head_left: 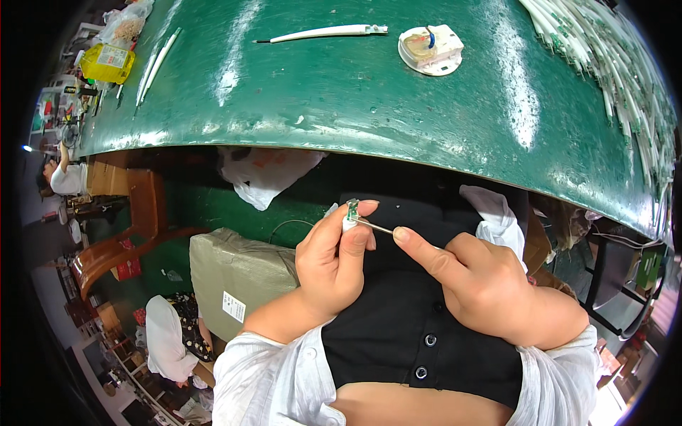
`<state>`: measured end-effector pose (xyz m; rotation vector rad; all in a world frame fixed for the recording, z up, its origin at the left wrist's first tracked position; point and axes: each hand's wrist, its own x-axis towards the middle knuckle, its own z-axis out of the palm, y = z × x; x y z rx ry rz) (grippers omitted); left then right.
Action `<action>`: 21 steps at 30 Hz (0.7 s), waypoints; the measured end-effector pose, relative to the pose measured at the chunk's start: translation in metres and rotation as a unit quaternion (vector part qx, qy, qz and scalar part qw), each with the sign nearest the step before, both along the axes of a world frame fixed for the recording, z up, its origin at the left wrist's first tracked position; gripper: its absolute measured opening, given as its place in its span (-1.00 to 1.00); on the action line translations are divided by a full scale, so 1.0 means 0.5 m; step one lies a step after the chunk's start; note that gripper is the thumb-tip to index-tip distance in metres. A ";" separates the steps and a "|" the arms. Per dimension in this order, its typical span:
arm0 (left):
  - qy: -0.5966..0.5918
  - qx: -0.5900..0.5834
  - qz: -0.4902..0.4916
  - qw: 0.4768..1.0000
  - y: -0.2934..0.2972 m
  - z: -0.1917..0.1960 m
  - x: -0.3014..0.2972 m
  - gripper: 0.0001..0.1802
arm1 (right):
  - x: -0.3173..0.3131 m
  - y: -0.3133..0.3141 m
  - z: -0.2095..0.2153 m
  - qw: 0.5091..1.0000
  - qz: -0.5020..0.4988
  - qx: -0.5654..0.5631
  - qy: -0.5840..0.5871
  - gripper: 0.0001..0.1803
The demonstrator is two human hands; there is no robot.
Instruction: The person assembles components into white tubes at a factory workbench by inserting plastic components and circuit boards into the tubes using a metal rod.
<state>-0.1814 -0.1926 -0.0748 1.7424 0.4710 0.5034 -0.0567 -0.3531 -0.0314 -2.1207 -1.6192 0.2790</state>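
Observation:
Over my lap, my left hand pinches a small white piece with a clear green end between thumb and fingers. Most of that piece is hidden by the fingers. My right hand is closed around a thin metal rod tool, its index finger stretched along it. The rod's far end touches or nearly touches the white piece near my left thumb. The tool's handle is hidden inside my right hand.
Ahead spans a green tabletop. It bears a white stick with a dark tip, a round white device, a pile of white sticks and a yellow container. A wrapped box stands left of me.

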 end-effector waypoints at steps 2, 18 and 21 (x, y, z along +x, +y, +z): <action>-0.014 -0.078 -0.003 0.997 -0.006 0.002 -0.004 -0.65 | 0.004 0.001 -0.010 0.999 0.009 0.024 0.034 -0.38; 0.002 -0.113 -0.034 0.993 -0.007 -0.005 -0.008 -0.65 | 0.016 -0.039 -0.020 0.995 -0.045 0.048 0.079 -0.35; 0.023 -0.081 -0.045 0.995 -0.006 -0.002 -0.008 -0.68 | 0.015 -0.040 -0.021 0.997 -0.032 0.033 0.067 -0.34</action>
